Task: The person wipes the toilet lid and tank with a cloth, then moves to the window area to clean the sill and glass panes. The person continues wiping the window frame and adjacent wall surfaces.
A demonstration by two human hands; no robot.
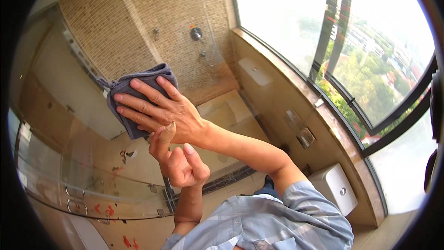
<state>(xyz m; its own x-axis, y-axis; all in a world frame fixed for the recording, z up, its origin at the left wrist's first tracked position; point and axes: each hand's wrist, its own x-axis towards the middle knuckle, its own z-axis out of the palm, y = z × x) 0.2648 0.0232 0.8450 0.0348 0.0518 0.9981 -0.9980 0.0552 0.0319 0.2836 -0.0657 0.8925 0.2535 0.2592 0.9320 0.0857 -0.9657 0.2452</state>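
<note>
My right hand [173,114] lies spread over a folded grey-purple cloth [138,76], its fingers flat on top. The cloth seems to rest against the clear glass shower panel [215,111], though the contact itself is hidden. Just below, my left hand [184,166] is raised with the palm partly showing and some fingers curled. A beige finger cover [168,132] sits on one of its fingertips. Nothing else shows in that hand.
Beyond the glass are a mosaic-tiled wall [138,21] and a shower valve [196,34]. At right stand a white toilet tank [338,191], a stone ledge [327,121] and an open window [378,76]. A glass door's metal handle [77,207] and red decals [109,210] are lower left.
</note>
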